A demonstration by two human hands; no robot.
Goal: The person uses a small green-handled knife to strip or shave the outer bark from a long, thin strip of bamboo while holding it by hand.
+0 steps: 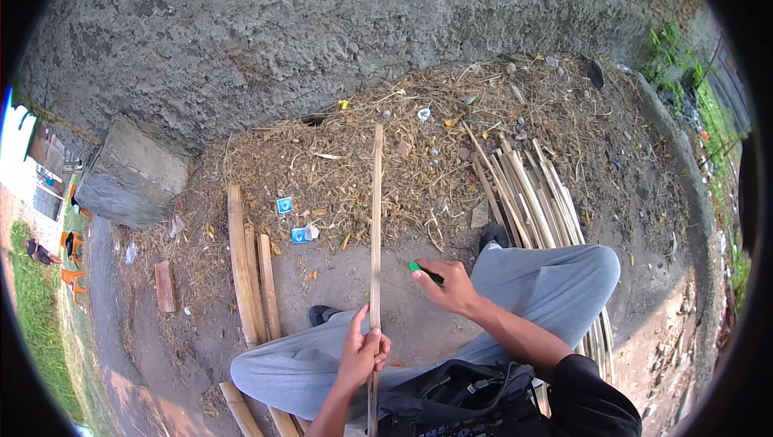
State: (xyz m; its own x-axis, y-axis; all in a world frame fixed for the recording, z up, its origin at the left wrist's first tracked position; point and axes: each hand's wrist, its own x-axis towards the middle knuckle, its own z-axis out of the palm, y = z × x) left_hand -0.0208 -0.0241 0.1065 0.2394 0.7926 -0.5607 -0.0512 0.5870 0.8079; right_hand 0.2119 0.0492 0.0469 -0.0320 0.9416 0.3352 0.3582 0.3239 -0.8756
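Note:
Between my knees a long, thin strip of bamboo or wood (377, 219) stands nearly upright in the view. My left hand (361, 354) grips its lower part, thumb across the front and index finger stretched along its side. To the right of the strip, my right hand (449, 285) is closed around a small green tool (415, 268). Only its bright green end and a darker part show; I cannot make out a blade. The tool is apart from the strip.
Several thicker split lengths (241, 268) lie by my left knee. A bundle of thin strips (531, 195) runs beside and under my right leg. Dry litter (346, 171) covers the ground up to a rough wall (338, 26). A concrete block (137, 175) and a brick (164, 286) sit left.

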